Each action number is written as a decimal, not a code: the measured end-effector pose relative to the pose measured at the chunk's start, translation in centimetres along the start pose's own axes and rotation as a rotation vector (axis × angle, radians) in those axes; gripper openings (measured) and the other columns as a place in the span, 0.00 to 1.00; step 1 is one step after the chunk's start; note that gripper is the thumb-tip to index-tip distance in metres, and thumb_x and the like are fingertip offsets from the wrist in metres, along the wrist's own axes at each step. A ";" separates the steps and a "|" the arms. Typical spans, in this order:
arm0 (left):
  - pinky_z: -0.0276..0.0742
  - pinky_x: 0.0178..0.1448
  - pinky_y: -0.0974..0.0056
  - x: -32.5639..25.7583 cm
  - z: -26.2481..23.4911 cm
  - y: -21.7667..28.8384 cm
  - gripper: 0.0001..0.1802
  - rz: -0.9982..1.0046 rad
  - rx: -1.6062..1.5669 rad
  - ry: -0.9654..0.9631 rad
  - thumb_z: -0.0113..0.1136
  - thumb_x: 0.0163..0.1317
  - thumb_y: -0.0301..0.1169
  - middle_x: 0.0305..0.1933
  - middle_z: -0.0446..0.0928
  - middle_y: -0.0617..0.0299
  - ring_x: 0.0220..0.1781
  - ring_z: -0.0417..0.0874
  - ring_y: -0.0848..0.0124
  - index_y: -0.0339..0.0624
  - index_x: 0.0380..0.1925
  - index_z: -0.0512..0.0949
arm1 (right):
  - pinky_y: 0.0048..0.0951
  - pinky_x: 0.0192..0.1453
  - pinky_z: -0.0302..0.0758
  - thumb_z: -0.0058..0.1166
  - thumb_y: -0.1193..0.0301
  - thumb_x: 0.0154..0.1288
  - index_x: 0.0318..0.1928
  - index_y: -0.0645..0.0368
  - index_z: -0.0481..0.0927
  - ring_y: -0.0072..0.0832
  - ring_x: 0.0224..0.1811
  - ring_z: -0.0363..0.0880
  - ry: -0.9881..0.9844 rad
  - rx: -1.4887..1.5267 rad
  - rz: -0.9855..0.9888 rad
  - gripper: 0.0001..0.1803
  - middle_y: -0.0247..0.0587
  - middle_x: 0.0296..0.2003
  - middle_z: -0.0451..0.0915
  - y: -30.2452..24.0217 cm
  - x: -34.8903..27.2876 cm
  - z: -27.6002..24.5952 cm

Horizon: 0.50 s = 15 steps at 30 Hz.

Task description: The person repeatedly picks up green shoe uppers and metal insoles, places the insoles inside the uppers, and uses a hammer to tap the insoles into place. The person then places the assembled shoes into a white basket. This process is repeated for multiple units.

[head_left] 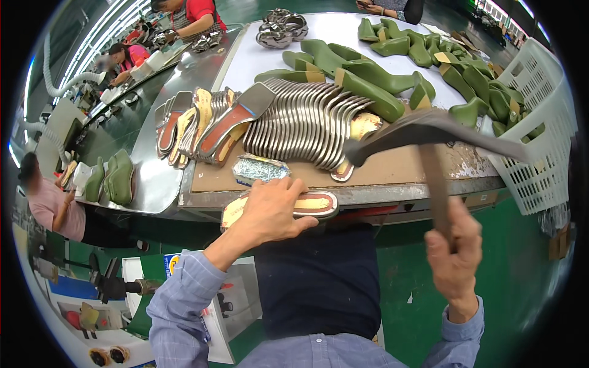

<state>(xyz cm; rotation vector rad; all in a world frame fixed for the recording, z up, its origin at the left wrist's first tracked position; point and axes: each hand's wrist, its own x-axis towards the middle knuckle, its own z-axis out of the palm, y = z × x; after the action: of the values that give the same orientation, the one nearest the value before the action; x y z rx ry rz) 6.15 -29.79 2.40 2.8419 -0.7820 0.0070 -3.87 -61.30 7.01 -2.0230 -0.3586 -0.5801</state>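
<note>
At the table's front edge, my left hand (269,207) is bent over a shoe sole (318,204), pinning it down; the sole has a pale yellow middle and a brown and silver rim. The hand covers its centre. My right hand (455,254) grips the wooden handle of a hammer (437,187), raised to the right of the sole. Its long, dark curved head is smeared by motion. Just beyond my left fingertips lies a clear packet of small metal nails (261,169). Behind it leans a tight row of silver-strapped sandals (300,119).
Green shoe lasts (368,73) are heaped across the white worktable (245,58). A white perforated basket (534,172) stands at the right. Silver shoe pieces (281,27) lie at the back. More lasts (119,178) stand on the left metal bench, where several people work.
</note>
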 end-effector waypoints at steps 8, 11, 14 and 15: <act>0.68 0.52 0.52 0.5 0.1 0.3 0.34 0.002 0.006 -0.022 0.70 0.53 0.59 0.41 0.78 0.54 0.47 0.81 0.56 0.43 0.46 0.75 | 0.35 0.57 0.82 0.63 0.77 0.66 0.64 0.58 0.76 0.47 0.56 0.84 -0.386 -0.037 0.159 0.26 0.58 0.53 0.82 0.6 0.9 3.3; 0.68 0.52 0.51 -0.3 0.0 0.1 0.34 -0.040 0.026 -0.023 0.70 0.53 0.59 0.41 0.78 0.54 0.47 0.81 0.56 0.42 0.46 0.74 | 0.36 0.53 0.82 0.61 0.78 0.67 0.66 0.60 0.73 0.46 0.53 0.86 -0.182 -0.215 -0.097 0.26 0.55 0.54 0.83 -0.8 3.1 1.6; 0.69 0.52 0.51 -0.3 0.1 0.1 0.34 -0.042 0.020 -0.020 0.70 0.54 0.59 0.41 0.78 0.53 0.48 0.81 0.55 0.42 0.46 0.74 | 0.35 0.55 0.80 0.58 0.77 0.70 0.67 0.65 0.69 0.44 0.47 0.86 0.188 0.123 0.063 0.27 0.50 0.47 0.85 2.1 -1.1 -0.3; 0.69 0.52 0.51 0.1 0.2 0.3 0.35 -0.032 0.025 -0.021 0.70 0.53 0.59 0.41 0.78 0.53 0.48 0.81 0.55 0.41 0.46 0.74 | 0.36 0.53 0.81 0.58 0.76 0.70 0.68 0.63 0.68 0.44 0.46 0.86 0.033 0.080 0.056 0.28 0.52 0.48 0.85 2.1 -1.5 0.6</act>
<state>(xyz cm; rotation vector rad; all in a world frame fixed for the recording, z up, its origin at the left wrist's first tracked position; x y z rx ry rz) 6.04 -30.14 2.28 2.8827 -0.7460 -0.0183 -3.98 -61.83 4.44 -1.9388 -0.3004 -0.5553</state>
